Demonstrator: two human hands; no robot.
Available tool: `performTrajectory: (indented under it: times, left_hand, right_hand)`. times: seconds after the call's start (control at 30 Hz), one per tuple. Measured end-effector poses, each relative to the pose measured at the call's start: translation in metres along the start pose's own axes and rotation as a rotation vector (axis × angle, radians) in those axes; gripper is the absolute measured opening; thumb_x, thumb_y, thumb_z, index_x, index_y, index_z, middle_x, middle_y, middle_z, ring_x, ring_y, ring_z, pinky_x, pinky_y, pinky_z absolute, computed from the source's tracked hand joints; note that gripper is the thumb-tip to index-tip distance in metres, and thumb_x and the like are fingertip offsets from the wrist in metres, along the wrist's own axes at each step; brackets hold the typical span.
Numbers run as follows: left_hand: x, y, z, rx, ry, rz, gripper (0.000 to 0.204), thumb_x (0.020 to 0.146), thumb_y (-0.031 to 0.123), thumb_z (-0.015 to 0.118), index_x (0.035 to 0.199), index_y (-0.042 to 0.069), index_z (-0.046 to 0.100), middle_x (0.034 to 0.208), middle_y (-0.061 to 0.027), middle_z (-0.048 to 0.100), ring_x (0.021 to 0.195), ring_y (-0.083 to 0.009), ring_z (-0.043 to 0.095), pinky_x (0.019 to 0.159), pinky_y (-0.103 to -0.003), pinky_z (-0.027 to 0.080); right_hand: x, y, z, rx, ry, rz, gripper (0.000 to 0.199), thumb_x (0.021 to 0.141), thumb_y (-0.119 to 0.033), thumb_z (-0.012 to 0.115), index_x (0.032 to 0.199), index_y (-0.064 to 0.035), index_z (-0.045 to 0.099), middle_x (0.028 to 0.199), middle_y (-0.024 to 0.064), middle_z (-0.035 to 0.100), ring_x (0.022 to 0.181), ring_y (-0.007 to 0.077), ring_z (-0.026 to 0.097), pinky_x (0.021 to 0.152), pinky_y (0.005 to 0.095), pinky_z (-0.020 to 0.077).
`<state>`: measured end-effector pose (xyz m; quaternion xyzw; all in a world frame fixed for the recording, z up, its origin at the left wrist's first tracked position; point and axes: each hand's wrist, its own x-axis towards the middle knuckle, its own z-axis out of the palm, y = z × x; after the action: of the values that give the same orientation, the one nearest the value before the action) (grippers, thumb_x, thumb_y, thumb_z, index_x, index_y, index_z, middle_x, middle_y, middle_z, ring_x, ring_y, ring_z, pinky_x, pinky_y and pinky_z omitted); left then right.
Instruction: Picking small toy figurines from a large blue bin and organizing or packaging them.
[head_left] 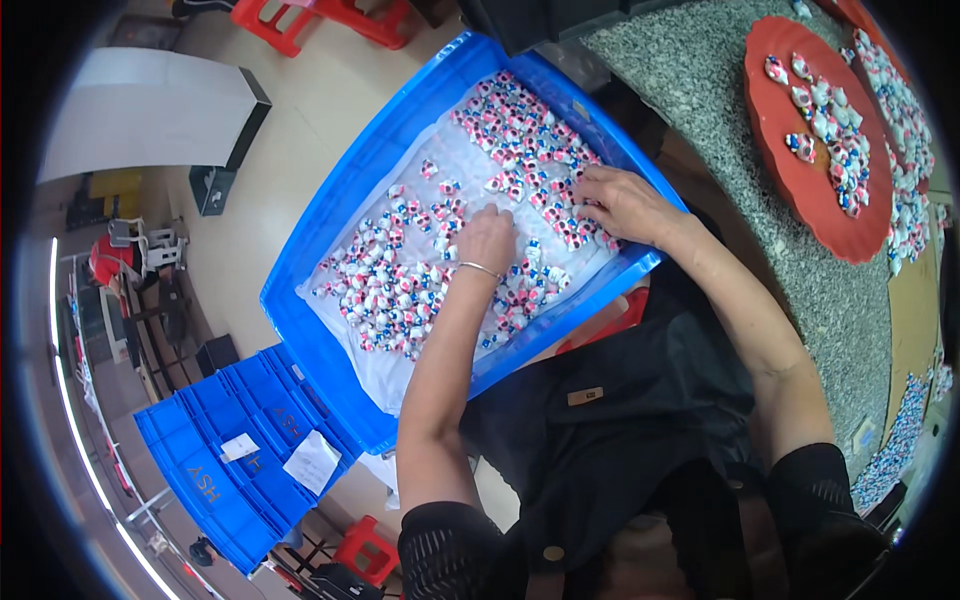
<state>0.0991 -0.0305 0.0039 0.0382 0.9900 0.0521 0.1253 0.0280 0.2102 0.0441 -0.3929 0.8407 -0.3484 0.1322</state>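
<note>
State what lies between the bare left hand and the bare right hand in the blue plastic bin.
In the head view, small white, pink and blue pieces on a white sheet lie between the left hand and the right hand.

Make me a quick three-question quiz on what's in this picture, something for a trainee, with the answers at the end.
1. True or false: the left hand and the right hand both reach in among the small figurines in the blue tray.
2. What lies on the red plate on the speckled countertop? A) Scissors B) More figurines C) Folded gloves
3. Fill in the blank: a bracelet circles the person's ____ wrist.

Key: 1. True. 2. B. 3. Left.
</note>
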Motion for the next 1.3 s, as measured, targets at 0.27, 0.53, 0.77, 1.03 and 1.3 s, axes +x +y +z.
performTrajectory:
  times: [0.27,0.53,0.77,1.03,1.3]
  left_hand:
    - [-0.008,0.0,-0.015,-0.75,0.058,0.009,0.037,0.076,0.003,0.071,0.113,0.007,0.065,0.103,-0.0063,0.057,0.072,-0.0119,0.058,0.069,-0.025,0.049]
    - [-0.039,0.045,0.001,-1.411,-0.189,-0.035,0.023,0.083,0.003,0.071,0.106,0.004,0.065,0.102,0.0026,0.055,0.083,-0.0028,0.054,0.072,-0.02,0.046]
    - [-0.035,0.056,0.017,-1.153,-0.193,0.056,0.03,0.079,0.0,0.074,0.107,0.004,0.062,0.094,0.0002,0.051,0.077,-0.0068,0.059,0.07,-0.023,0.05]
    - [-0.022,0.081,0.011,-0.85,-0.103,0.132,0.032,0.074,0.006,0.076,0.102,0.005,0.061,0.098,-0.0128,0.055,0.081,-0.0272,0.065,0.072,-0.036,0.053]
    - [-0.017,0.07,0.031,-0.731,0.097,0.408,0.008,0.076,0.004,0.066,0.084,0.006,0.065,0.088,-0.0153,0.057,0.08,-0.0336,0.062,0.069,-0.042,0.052]
  right_hand:
    - [0.0,0.006,0.006,-0.038,-0.013,0.022,0.014,0.085,-0.014,0.063,0.09,-0.0009,0.062,0.096,0.0137,0.059,0.091,0.0339,0.06,0.078,0.0429,0.0491]
    - [0.0,0.008,0.012,-0.044,0.022,-0.003,0.014,0.088,-0.013,0.055,0.083,-0.002,0.062,0.091,0.0131,0.06,0.089,0.034,0.061,0.077,0.0457,0.0483]
    - [-0.001,0.005,0.01,-0.036,-0.008,0.037,0.013,0.087,-0.012,0.055,0.082,-0.0019,0.061,0.09,0.0128,0.06,0.088,0.0338,0.062,0.077,0.0457,0.0483]
    - [0.001,0.009,0.012,-0.07,-0.016,0.021,0.012,0.084,-0.014,0.063,0.088,-0.0018,0.062,0.092,0.0125,0.059,0.086,0.0337,0.061,0.075,0.0428,0.0498]
    - [0.001,0.004,0.006,-0.093,-0.011,0.007,0.012,0.084,-0.014,0.064,0.086,-0.0019,0.063,0.092,0.0127,0.06,0.086,0.0343,0.061,0.074,0.0433,0.0496]
